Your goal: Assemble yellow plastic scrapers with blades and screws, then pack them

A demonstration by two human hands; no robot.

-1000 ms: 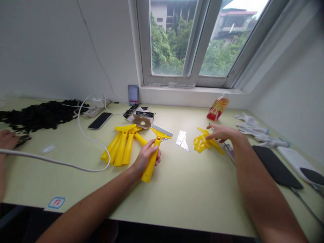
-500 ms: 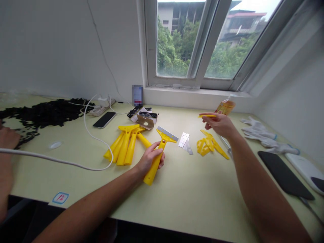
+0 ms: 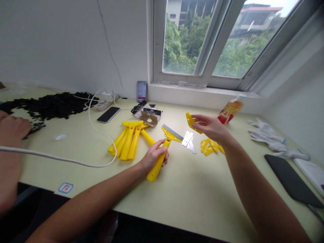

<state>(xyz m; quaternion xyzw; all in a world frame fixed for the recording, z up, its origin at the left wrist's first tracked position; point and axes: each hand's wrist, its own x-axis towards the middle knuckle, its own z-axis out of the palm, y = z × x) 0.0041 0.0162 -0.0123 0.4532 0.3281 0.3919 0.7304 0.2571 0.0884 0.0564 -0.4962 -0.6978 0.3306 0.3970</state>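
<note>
While the left hand (image 3: 154,157) is gripping the scraper (image 3: 158,163) mid-frame by its handle (image 3: 154,172), the right hand (image 3: 211,128) is pinching a probably light, stiff yellow plate (image 3: 189,121) by its edge.

A plain grey-white wall (image 3: 50,44) spans the back left, dimmer toward its upper corner, with a thin pale cable (image 3: 107,40) running down it. To its right sits a window with a wide light-grey frame (image 3: 158,50) above a white ledge (image 3: 189,89). Through the glass show leafy green trees (image 3: 186,50), a building with a reddish roof edge (image 3: 255,20) and bright white sky (image 3: 279,4). Another pale wall (image 3: 298,91) closes the right side. A smooth, pale yellow-green bench (image 3: 187,192) reaches the back wall; the space beneath is dark.
</note>
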